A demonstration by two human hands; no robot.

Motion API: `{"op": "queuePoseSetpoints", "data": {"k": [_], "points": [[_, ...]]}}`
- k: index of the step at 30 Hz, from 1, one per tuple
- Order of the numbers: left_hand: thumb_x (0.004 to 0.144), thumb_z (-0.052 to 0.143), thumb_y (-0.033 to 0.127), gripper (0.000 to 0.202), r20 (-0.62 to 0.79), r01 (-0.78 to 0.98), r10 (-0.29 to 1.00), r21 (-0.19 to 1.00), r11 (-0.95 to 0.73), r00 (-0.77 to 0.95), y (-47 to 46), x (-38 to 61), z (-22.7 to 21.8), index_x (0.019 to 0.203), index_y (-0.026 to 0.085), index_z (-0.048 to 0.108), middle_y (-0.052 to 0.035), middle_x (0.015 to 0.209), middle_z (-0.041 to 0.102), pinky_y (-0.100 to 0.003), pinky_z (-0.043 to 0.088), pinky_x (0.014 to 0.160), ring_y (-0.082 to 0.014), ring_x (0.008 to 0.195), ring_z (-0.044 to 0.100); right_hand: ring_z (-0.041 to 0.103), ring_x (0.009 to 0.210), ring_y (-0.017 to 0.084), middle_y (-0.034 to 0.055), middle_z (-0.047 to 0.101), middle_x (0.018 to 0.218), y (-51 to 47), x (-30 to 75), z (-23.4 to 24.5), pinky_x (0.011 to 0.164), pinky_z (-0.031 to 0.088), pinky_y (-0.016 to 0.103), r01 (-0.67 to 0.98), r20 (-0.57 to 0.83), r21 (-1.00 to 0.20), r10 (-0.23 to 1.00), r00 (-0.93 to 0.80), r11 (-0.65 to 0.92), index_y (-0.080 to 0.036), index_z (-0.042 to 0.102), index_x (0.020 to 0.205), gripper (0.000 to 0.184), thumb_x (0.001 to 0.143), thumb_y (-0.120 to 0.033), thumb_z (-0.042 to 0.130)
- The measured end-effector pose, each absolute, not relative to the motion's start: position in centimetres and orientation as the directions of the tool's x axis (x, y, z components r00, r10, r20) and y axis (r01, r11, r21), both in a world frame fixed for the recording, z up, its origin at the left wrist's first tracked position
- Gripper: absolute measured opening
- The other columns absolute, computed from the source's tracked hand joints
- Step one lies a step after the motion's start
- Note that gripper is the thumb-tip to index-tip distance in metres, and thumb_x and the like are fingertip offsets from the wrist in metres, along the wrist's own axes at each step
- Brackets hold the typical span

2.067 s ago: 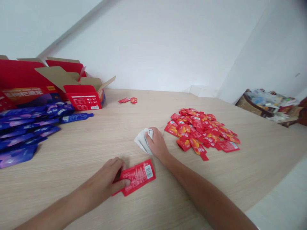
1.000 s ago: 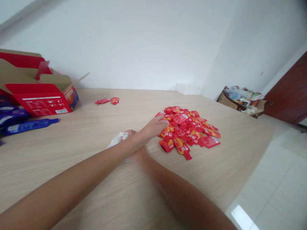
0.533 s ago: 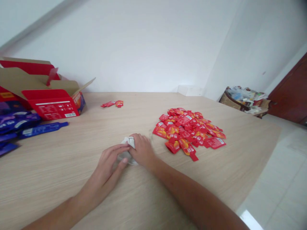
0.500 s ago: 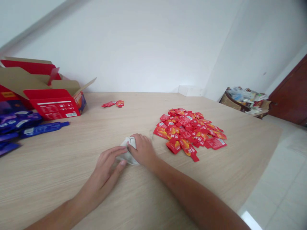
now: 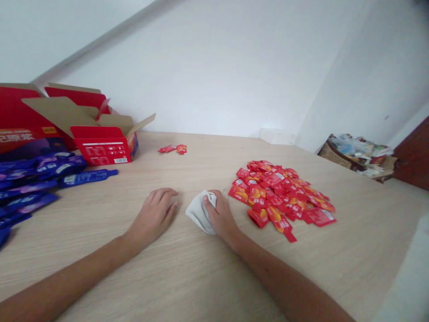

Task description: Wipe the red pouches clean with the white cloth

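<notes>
My left hand [image 5: 154,211] rests flat on the light wood tabletop [image 5: 100,250], holding nothing. A crumpled white cloth [image 5: 198,213] lies just to its right, and my right hand [image 5: 219,215] presses on it with the fingers curled over the cloth. A heap of several red sachets with yellow print [image 5: 279,197] lies close to the right of my right hand, not touching it.
An open red cardboard box [image 5: 102,150] stands at the far left of the table, beside several blue-purple sachets [image 5: 33,179]. A few red sachets [image 5: 171,149] lie near the back. A cluttered chair [image 5: 355,158] stands beyond the table's right edge.
My left hand has let go of the cloth and moved left onto the bare table. My right hand stays on the cloth. The view has shifted slightly.
</notes>
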State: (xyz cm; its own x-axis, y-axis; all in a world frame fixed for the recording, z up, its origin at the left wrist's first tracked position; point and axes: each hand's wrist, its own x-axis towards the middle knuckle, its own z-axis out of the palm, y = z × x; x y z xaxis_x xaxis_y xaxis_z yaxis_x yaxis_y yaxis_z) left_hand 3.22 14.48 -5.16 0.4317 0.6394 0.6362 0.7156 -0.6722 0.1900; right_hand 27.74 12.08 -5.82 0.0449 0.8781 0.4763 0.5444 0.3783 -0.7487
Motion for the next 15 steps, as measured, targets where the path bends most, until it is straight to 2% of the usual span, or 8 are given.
{"op": "queuePoseSetpoints", "data": {"k": [6, 15], "points": [[0.103, 0.063, 0.034, 0.029, 0.651, 0.776, 0.635, 0.111, -0.621, 0.415, 19.8, 4.0, -5.7, 0.127, 0.017, 0.061, -0.0099, 0.128, 0.062, -0.053, 0.051, 0.103, -0.0293, 0.12, 0.06, 0.061, 0.112, 0.027, 0.0115, 0.069, 0.118, 11.5, 27.4, -5.4, 0.103, 0.044, 0.044, 0.566, 0.466, -0.728, 0.885, -0.005, 0.387, -0.018, 0.06, 0.121, 0.033, 0.105, -0.044, 0.046], [0.102, 0.067, 0.035, 0.033, 0.624, 0.888, 0.717, 0.08, -0.453, 0.31, 25.2, 5.8, -5.4, 0.13, 0.018, 0.062, -0.0105, 0.134, 0.061, -0.052, 0.053, 0.102, -0.0291, 0.121, 0.061, 0.061, 0.114, 0.027, 0.0104, 0.068, 0.119, 11.7, 27.1, -5.5, 0.104, 0.044, 0.044, 0.507, 0.426, -0.779, 0.905, -0.005, 0.369, -0.02, 0.062, 0.119, 0.034, 0.106, -0.047, 0.046]]}}
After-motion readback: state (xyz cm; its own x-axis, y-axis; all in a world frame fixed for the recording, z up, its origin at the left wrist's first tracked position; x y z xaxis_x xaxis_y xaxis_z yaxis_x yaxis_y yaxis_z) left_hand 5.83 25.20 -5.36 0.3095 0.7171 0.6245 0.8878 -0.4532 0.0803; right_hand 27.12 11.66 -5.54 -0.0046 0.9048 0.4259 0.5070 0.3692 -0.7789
